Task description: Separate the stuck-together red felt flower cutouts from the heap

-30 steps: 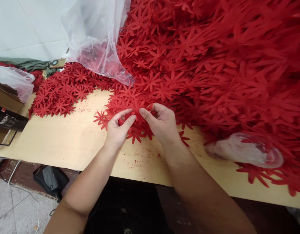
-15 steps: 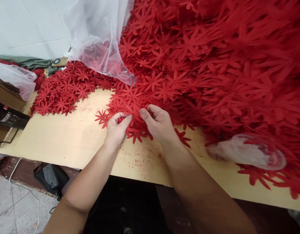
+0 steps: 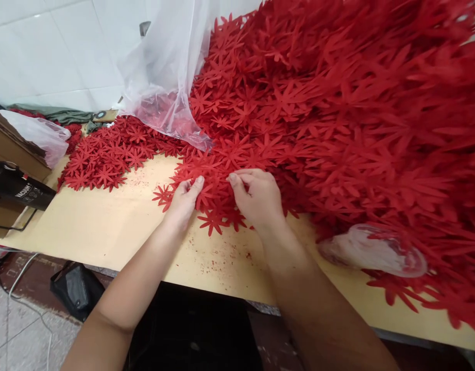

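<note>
Both hands (image 3: 222, 198) shifted up onto red flowers (image 3: 216, 178); fingers (image 3: 197, 182) touching.

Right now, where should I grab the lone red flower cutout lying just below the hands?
Pinch one petal tip of the flower cutout from the near table edge. It lies flat, thin, petals spread on bare board, clear of the left hand and right hand.

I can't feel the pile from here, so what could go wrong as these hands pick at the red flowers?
The big heap slopes down onto both hands; tugging at its foot may start a slide.
The flowers overlap, so the left hand and right hand may lift several at once.
The plastic wrap near the table edge could get pushed off.
</note>
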A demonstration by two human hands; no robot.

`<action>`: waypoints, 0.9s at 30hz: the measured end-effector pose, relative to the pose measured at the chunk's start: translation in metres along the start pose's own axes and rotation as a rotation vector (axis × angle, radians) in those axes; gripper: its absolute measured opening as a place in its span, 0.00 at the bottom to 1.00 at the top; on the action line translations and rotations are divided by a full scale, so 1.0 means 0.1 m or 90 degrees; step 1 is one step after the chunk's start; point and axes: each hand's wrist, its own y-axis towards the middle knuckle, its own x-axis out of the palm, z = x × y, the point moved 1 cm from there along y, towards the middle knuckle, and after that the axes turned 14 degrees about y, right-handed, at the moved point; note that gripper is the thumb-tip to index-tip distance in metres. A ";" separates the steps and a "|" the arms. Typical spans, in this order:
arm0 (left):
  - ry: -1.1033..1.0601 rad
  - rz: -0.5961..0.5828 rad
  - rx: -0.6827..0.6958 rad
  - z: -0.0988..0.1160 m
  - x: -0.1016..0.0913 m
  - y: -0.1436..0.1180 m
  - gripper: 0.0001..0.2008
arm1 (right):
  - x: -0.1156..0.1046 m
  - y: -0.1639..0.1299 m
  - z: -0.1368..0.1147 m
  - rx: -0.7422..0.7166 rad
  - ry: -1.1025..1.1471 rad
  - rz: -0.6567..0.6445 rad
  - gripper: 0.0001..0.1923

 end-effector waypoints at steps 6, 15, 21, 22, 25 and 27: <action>-0.066 -0.096 -0.081 0.13 -0.01 0.12 0.08 | 0.18 0.04 -0.21 0.073 0.167 -0.088 0.14; 0.004 -0.037 -0.038 -0.02 -0.07 0.21 0.06 | 0.39 0.00 -0.06 0.143 0.347 -0.126 0.11; 0.029 -0.004 -0.019 -0.04 -0.01 0.14 0.05 | 0.28 -0.05 -0.02 0.177 0.332 -0.035 0.11; 0.038 -0.018 -0.014 -0.03 -0.01 0.13 0.06 | 0.26 -0.06 -0.01 0.183 0.335 -0.015 0.10; 0.060 -0.060 0.020 0.00 -0.01 0.09 0.08 | 0.22 -0.06 -0.01 0.180 0.332 0.039 0.06; 0.057 -0.091 0.035 0.01 0.02 0.06 0.09 | 0.21 -0.05 -0.01 0.182 0.336 0.052 0.06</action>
